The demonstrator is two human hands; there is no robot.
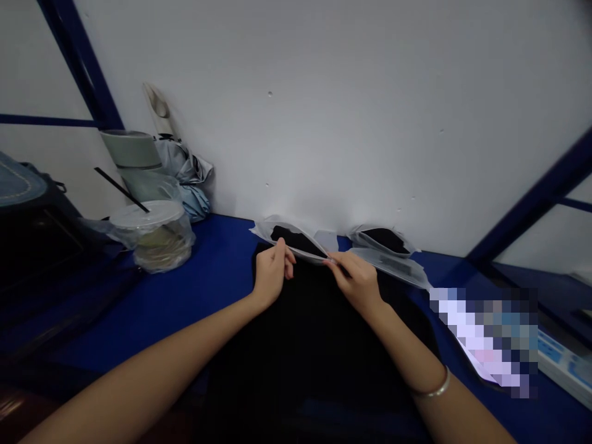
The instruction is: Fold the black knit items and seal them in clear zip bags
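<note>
Over a blue worktop [222,265], right fingers [341,259] pinch a frosted white plastic pouch [263,229], probably steadying its gaping mouth, just beyond curled left fingers [280,251] (whose grip I cannot tell).

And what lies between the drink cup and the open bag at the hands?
In the head view, blue tabletop separates the cup from the bag.

And that's at least two frosted bags [264,229] mid-frame, one lidded cup [161,256] over at left, just one black straw [121,190], one green container [132,151] upper left, a single bracelet [440,388] lower right, one part-pixelated glowing screen [478,364] lower right
</note>
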